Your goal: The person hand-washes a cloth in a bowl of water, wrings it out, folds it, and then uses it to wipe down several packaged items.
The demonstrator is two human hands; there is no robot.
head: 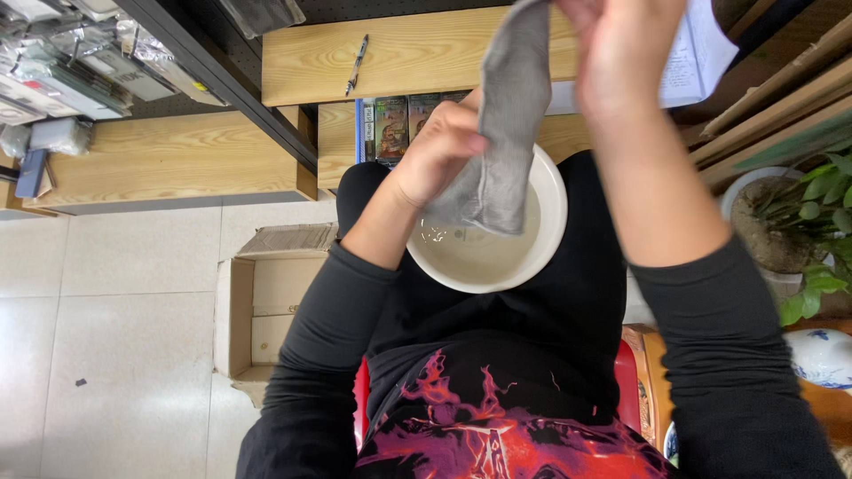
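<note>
A white basin (550, 232) of water rests on the lap (586, 302).

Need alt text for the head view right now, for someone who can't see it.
Seated person's two hands hold a grey cloth over a round white basin of water on their lap: left hand grips its middle, right hand its top. An open cardboard box sits on the tiled floor beside them.

Looks like a small shop or stockroom: metal rack of bagged goods (80, 62) at 10 o'clock, wooden shelf (399, 53) at 12, open cardboard box (266, 310) on the tiled floor (106, 355) at 8.
</note>
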